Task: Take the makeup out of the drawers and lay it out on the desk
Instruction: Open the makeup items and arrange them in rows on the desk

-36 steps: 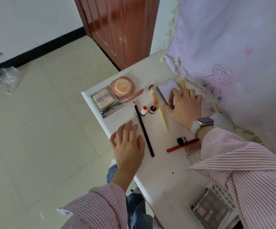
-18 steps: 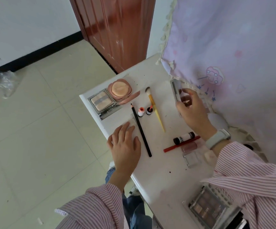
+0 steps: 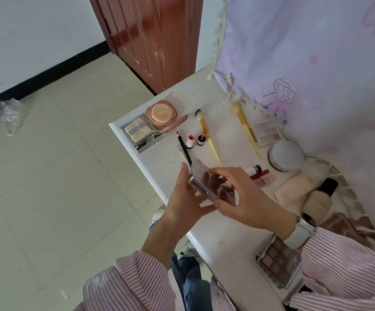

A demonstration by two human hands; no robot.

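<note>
Holding a flat mirrored makeup compact (image 3: 213, 185) above the white desk (image 3: 226, 239), both left hand (image 3: 186, 198) and right hand (image 3: 249, 198) grip it; beige tiled floor (image 3: 58, 176), reddish-brown door (image 3: 155, 41) beyond.

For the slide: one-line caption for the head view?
Both hands, left hand and right hand, hold a mirrored compact above the white desk beside laid-out makeup.

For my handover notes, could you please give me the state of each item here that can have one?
Flat mirrored compact: off the white desk, held by both hands.
Left hand: grips the compact.
Right hand: grips the compact.
Round pink cushion compact: open.
Square silver powder compact: open.
Brown eyeshadow palette: open.
Black pencil: lying flat.
</note>
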